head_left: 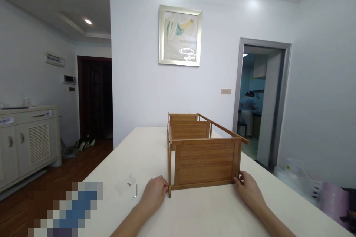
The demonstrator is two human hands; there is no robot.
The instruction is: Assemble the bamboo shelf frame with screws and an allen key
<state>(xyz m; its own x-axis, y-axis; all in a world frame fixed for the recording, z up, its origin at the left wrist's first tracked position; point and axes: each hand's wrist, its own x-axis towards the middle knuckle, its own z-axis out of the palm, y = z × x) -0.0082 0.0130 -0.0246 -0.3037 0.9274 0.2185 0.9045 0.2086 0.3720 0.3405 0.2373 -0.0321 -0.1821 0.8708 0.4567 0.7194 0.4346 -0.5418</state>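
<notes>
A brown wooden shelf rack (205, 163) lies on its side on the white table (116, 218), one shelf panel facing me and more panels behind it. My left hand (155, 190) is closed at the near left corner, its fingers against the end of the rail there. At the near right corner, my right hand (249, 187) pinches the lower edge of the frame between thumb and fingers. Left of my left hand lie an L-shaped hex key (136, 191) and a small clear plastic bag (122, 187) with a small screw-like piece (129, 184) on it.
A blurred-out patch (75, 211) covers the table's left edge. Clear plastic containers (297, 177) and a pinkish bin (333, 200) stand right of the table. Through the doorway, a person (247, 107) is in another room. A white cabinet (30, 137) stands at left.
</notes>
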